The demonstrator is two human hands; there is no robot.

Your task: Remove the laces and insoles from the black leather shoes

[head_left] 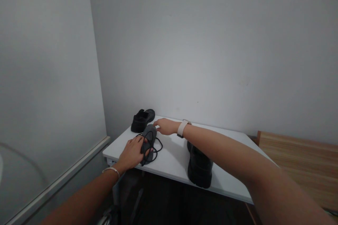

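A grey insole [149,132] lies lengthwise on the white table, with a black shoelace [158,148] looped loosely over and beside it. My left hand [133,152] is closed around the near part of the insole, its fingers among the lace loops. At the far end, my right hand [166,126] has its fingertips pinched at the insole's edge. Just behind the insole stands a black shoe [139,123]. Another black shoe [200,167] rests at the table's front edge, partly hidden beneath my right forearm.
The white table [173,154] reaches back to a grey wall [211,59]. Another wall [47,70] with a pale ledge rises at the left. A wood-grain panel [295,165] stands beyond the table's right side. The floor under the table is dark.
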